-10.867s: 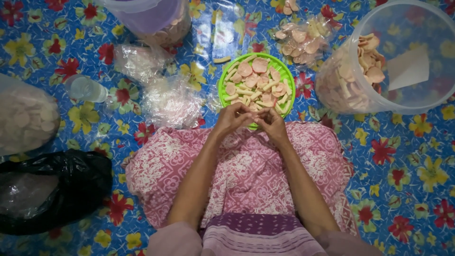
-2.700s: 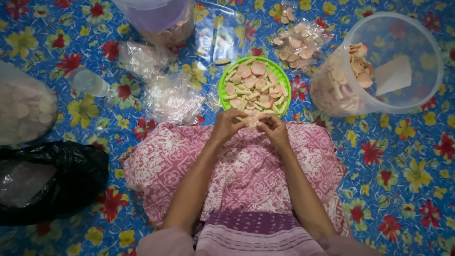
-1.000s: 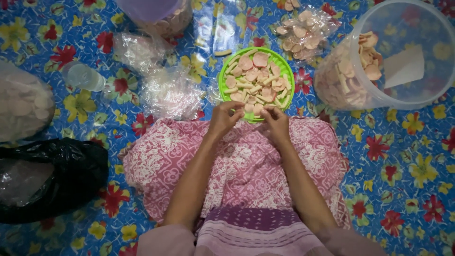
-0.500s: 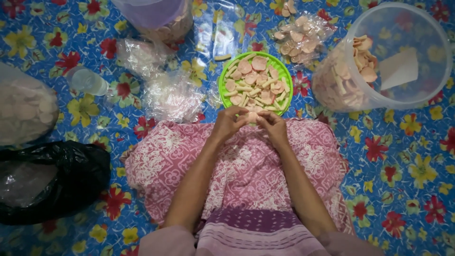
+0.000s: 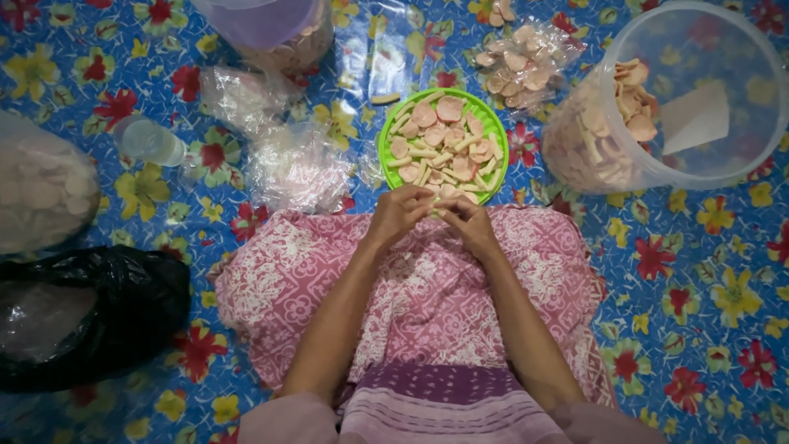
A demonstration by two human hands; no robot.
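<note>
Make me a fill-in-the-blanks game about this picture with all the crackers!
1. The round tray holding crackers is coloured ____.
2. The left hand and right hand meet just below the ____.
3. The floor mat is printed with ____.

Missing words: green; tray; flowers

We see a blue floral floor mat (image 5: 707,312) carrying a green plate (image 5: 386,156) of pink crackers, a clear plastic tub (image 5: 699,173) lying tilted at upper right, a filled cracker bag (image 5: 526,62), crumpled clear bags (image 5: 296,168), a black plastic bag (image 5: 123,316) at left, and a small clear cup (image 5: 148,141).
</note>
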